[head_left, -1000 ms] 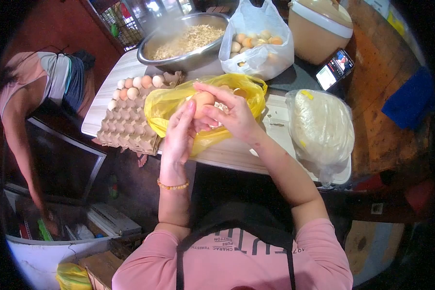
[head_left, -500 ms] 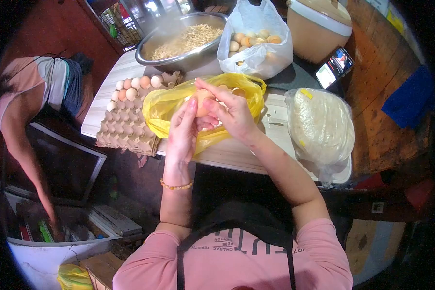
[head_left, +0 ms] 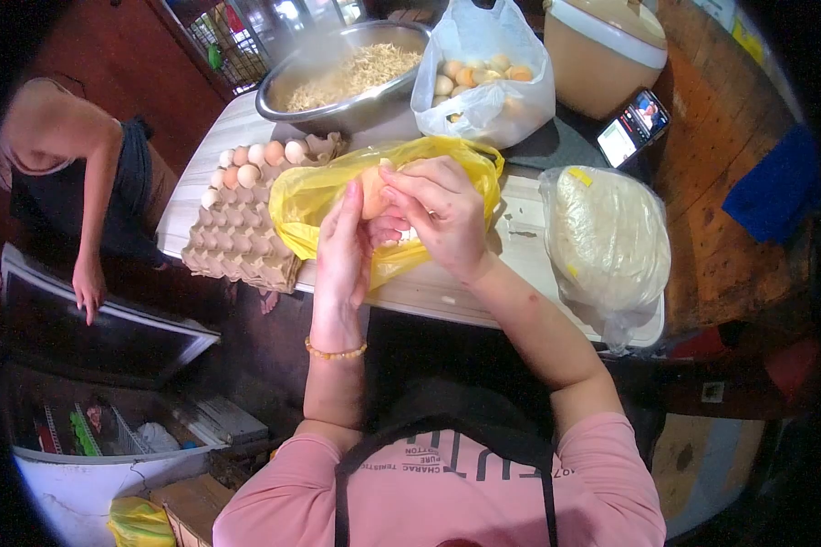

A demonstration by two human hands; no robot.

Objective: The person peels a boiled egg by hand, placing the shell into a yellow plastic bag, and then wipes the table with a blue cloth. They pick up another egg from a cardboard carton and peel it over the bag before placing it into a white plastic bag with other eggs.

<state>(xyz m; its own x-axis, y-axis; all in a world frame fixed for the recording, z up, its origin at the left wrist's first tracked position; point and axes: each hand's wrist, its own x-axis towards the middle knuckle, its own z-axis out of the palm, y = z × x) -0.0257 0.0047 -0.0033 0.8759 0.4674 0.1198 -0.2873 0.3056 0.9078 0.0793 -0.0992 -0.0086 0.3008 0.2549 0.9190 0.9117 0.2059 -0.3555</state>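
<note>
A brown egg point(head_left: 372, 193) is held above an open yellow plastic bag point(head_left: 303, 211). My left hand point(head_left: 342, 239) is closed around it from the left and below. My right hand point(head_left: 442, 211) presses thumb and fingertips against the egg's upper right side, the fingers pinched together. Whitish bits show in the bag under the hands, too small to name for sure. Left of the bag, a cardboard egg tray point(head_left: 237, 239) has several brown and white eggs point(head_left: 248, 176) in its far rows.
A metal basin point(head_left: 274, 102) with pale shredded stuff, a white bag point(head_left: 520, 118) of eggs, a lidded tan bucket point(head_left: 602, 55), a phone point(head_left: 631, 129) and a wrapped pale bundle point(head_left: 607, 237) stand around. Another person point(head_left: 91, 164) is at an open chest freezer point(head_left: 109, 483) at left.
My right fingers have shifted over the egg's top, and the egg has turned upright in my left hand. The other person has straightened, lifting an arm out of the freezer.
</note>
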